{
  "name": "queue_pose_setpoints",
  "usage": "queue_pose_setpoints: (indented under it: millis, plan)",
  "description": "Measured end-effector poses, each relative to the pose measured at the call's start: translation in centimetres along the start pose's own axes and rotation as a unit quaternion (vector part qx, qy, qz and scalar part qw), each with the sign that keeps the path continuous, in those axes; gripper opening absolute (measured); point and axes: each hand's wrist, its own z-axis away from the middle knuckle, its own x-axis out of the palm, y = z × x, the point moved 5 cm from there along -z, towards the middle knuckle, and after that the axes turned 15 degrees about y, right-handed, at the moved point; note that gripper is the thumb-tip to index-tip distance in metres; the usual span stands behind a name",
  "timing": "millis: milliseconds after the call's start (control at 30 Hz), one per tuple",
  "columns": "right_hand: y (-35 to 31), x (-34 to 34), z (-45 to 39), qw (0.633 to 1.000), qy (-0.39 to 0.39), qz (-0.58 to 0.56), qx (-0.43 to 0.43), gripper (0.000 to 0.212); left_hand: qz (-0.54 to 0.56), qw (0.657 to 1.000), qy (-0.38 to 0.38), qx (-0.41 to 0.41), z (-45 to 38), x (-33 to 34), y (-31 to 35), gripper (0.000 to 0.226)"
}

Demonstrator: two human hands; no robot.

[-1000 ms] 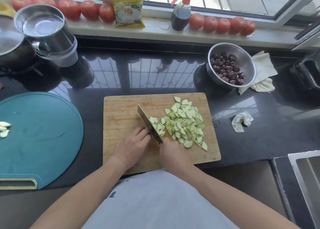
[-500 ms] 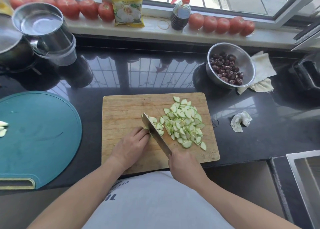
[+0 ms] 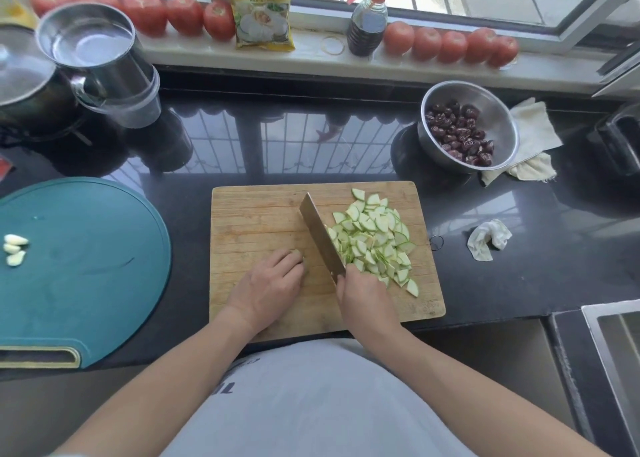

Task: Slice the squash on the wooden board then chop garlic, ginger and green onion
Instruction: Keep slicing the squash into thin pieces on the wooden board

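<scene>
A heap of thin green-skinned squash slices (image 3: pixel 375 240) lies on the right half of the wooden board (image 3: pixel 256 214). My right hand (image 3: pixel 365 294) grips the handle of a cleaver (image 3: pixel 320 237), whose blade lies tilted against the left side of the heap. My left hand (image 3: pixel 268 285) rests curled on the board left of the blade, covering a small end piece of squash (image 3: pixel 300 254) that barely shows at the fingertips. Three peeled garlic cloves (image 3: pixel 14 249) lie on the teal round board (image 3: pixel 90 269) at far left.
A steel bowl of dark red dates (image 3: pixel 467 127) and a cloth (image 3: pixel 530 138) sit behind the board at right. A crumpled tissue (image 3: pixel 488 238) lies right of it. A steel jug (image 3: pixel 93 51) and pot stand back left. A sink edge (image 3: pixel 613 339) shows at lower right.
The cleaver has swept right against the loose slices and gathered them into the heap. My left hand stayed curled on the board left of the blade.
</scene>
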Motion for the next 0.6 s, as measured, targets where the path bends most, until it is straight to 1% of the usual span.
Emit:
queue_pose_setpoints:
  millis: [167, 400, 533, 600]
  plan:
    - [-0.8, -1.4, 1.5, 0.998, -0.012, 0.005, -0.056, 0.016, 0.000, 1.000, -0.003, -0.008, -0.1, -0.1, -0.2, 0.013]
    - [-0.5, -2.4, 3.2, 0.992, -0.074, 0.043, -0.096, 0.012, 0.008, 1.000, -0.009, -0.009, 0.2, 0.4, -0.3, 0.016]
    - [-0.1, -2.7, 3.6, 0.993, -0.085, 0.016, -0.082, 0.012, 0.008, 1.000, -0.017, -0.014, 0.4, 0.7, -0.5, 0.022]
    - [0.1, -2.5, 3.7, 0.992, -0.092, 0.032, -0.079, 0.014, 0.010, 1.000, -0.017, -0.016, 0.4, 0.8, -0.5, 0.023]
